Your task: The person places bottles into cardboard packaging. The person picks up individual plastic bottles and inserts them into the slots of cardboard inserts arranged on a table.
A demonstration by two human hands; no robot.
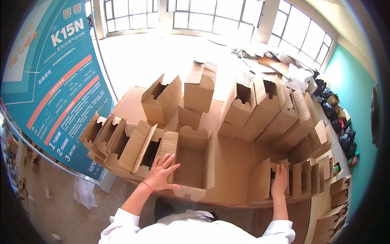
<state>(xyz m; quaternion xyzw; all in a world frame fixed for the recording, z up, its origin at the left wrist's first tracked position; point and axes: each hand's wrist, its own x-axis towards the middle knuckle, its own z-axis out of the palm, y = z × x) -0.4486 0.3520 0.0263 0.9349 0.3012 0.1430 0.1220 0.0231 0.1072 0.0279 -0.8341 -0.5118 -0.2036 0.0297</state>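
An open, matte brown corrugated cardboard box [193,160] lies at the table's near edge. The left hand [160,174] rests on its left flap, fingers splayed flat. The right hand [279,181] curls around an upright folded carton [264,179] in the right-hand row.

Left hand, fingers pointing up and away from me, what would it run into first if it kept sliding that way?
Probably the raised side flap of the open cardboard box; the left hand already lies flat on it, fingers spread. Depth beyond is unclear.
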